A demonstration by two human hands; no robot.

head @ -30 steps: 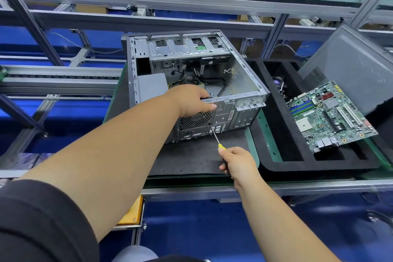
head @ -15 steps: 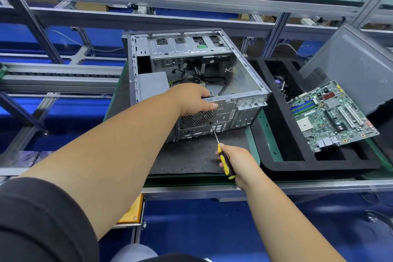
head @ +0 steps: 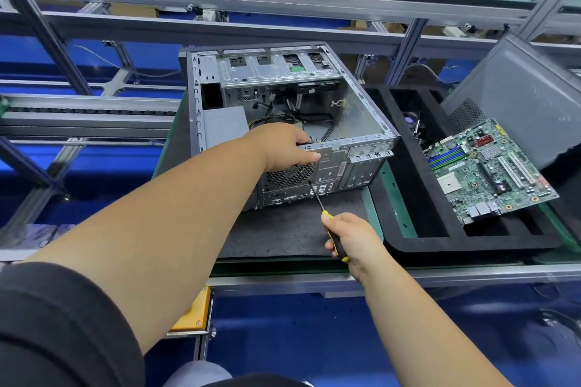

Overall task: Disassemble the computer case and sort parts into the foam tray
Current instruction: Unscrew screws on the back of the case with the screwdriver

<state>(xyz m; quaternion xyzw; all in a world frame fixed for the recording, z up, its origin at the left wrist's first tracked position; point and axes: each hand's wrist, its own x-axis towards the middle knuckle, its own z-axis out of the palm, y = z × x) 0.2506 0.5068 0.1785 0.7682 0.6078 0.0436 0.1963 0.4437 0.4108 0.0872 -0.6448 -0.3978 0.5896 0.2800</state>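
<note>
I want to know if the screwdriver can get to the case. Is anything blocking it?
Nothing visible does. The right hand grips the screwdriver, whose tip already meets the rear panel of the computer case beside the fan grille. The left hand grips the panel's top edge, above the shaft.

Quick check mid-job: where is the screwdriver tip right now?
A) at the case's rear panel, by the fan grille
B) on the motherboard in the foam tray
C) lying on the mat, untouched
A: the right hand grips the screwdriver, its tip at the rear panel of the computer case beside the fan grille.
</note>
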